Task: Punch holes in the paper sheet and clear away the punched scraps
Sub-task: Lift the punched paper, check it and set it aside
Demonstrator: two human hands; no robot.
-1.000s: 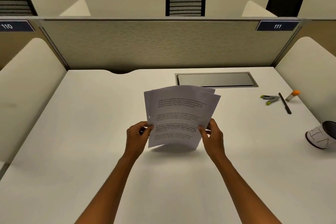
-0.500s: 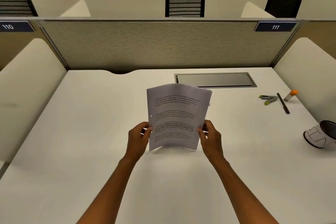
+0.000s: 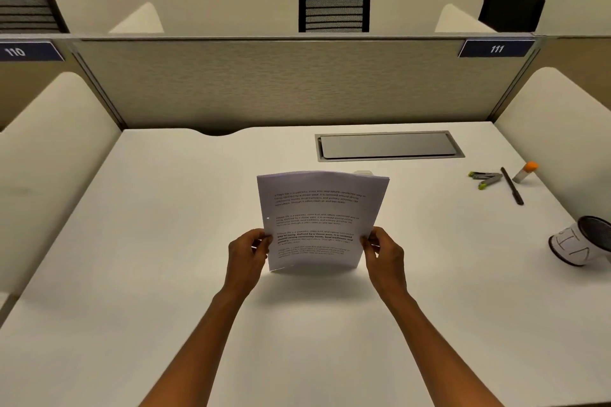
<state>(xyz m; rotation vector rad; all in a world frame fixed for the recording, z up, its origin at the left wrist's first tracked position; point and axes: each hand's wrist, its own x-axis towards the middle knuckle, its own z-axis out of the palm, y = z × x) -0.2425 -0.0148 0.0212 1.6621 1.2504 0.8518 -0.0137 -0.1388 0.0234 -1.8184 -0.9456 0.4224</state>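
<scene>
White bench [image 3: 132, 241] fills the cubicle, walled by a grey partition [image 3: 297, 82] at the back and cream side panels; two number plates sit on the partition top, 110 [image 3: 15, 51] at left and 111 [image 3: 496, 49] at right; three dark chairs show beyond it. One cup [image 3: 578, 243] lies tipped on its side near the right edge of the bench, its dark mouth facing right; what is inside it I cannot tell. One grey hatch [image 3: 390, 145] is set flush into the bench near the back, lid closed.

Both hands hold the paper [image 3: 317, 218] upright above the middle of the bench, bottom edge just off or on the surface, I cannot tell which; the left hand [image 3: 248, 251] pinches the lower left edge, fingers curled behind, thumb in front; the right hand [image 3: 383, 251] pinches the lower right edge the same way. Layered top edges show it is a small stack rather than one sheet; how many sheets I cannot count; one punched hole shows on the left margin; four blocks of print face the person.

At the far right lie one pen [image 3: 512, 186], one orange-capped tube [image 3: 525, 171] and two small green-tipped tools [image 3: 485, 178], close together, well apart from the paper.
</scene>
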